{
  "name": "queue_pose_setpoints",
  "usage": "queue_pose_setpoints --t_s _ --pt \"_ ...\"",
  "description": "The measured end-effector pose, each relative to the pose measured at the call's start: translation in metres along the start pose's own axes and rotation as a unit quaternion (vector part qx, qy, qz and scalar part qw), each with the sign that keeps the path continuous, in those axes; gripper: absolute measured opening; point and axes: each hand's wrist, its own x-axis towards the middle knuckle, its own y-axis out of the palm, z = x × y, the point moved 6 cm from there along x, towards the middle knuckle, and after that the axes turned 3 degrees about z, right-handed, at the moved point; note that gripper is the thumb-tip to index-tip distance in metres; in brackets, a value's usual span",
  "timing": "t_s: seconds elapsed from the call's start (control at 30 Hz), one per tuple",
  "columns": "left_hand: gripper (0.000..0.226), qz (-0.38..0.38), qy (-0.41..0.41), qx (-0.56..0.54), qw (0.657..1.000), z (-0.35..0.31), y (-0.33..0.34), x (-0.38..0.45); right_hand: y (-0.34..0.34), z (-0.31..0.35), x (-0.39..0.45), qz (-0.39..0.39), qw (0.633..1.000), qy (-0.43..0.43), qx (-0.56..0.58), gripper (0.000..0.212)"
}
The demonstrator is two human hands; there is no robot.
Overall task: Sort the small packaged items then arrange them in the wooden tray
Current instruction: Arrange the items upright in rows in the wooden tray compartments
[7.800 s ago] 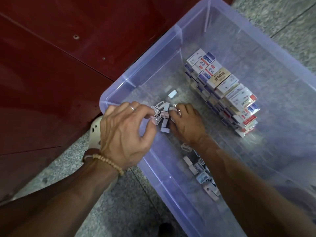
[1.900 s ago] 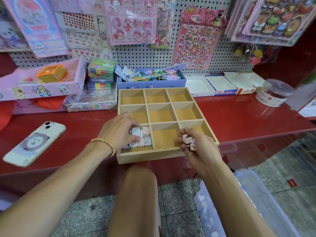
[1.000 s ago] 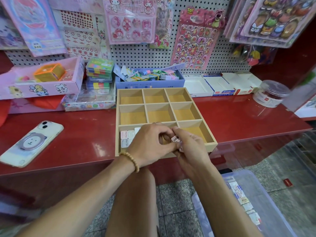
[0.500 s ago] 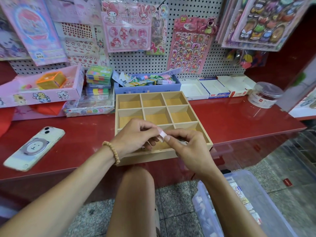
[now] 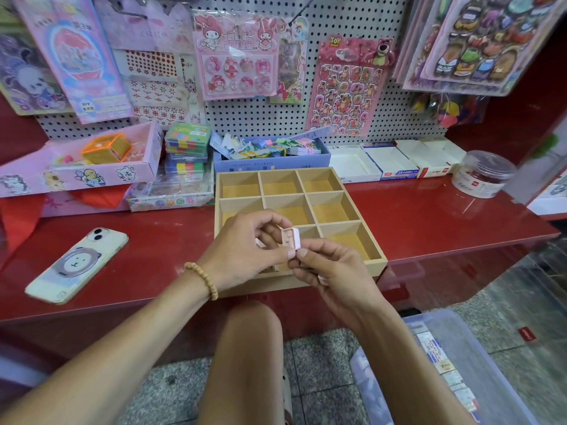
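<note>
We hold one small pink packaged item (image 5: 290, 237) above the front-middle cell of the wooden tray (image 5: 352, 197). Left hand (image 5: 245, 250) fingers pinch its left and lower edge; right hand (image 5: 331, 268) thumb and forefinger pinch its bottom right corner, remaining fingers curled, maybe over more items, cannot tell. Item lies between both hands, just above the right fingertips, left hand covering more of it. Long axis roughly vertical, tilted slightly, open framed face toward us. It looks like a tiny pale-pink box with a raised white rim. Front-left cell, likely the target, sits directly under the left hand, so the drop goes down and left. Tray rests on the red surface (image 5: 429, 228); other cells visible look empty.
</note>
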Motion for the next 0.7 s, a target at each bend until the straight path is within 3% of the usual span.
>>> queue_pose_setpoints --t_s 0.13,0.23,0.37,0.47,0.6,0.7 --pt "0.031 -0.015 0.013 0.074 0.997 0.004 -0.008 -0.001 0.004 -0.006 0.005 -0.003 1.0 0.017 -0.004 0.005" --pt "0.03 -0.058 -0.04 0.144 0.987 0.021 -0.027 0.0 -0.008 -0.006 0.013 -0.067 0.997 0.024 0.039 0.016" --pt "0.029 -0.06 -0.129 0.274 0.951 0.052 -0.047 -0.004 -0.018 -0.006 0.018 -0.092 0.99 0.05 0.097 0.024" --pt "0.03 -0.045 -0.137 0.353 0.924 0.062 -0.045 -0.003 -0.018 -0.007 0.019 -0.094 0.987 0.059 0.112 0.022" --pt "0.027 -0.032 -0.105 0.422 0.9 0.064 -0.036 0.009 -0.023 -0.004 0.018 -0.11 0.993 0.043 0.004 0.016" --pt "0.014 -0.024 -0.084 0.472 0.877 0.066 -0.033 0.016 -0.03 -0.002 0.017 -0.114 0.987 0.032 -0.104 0.023"
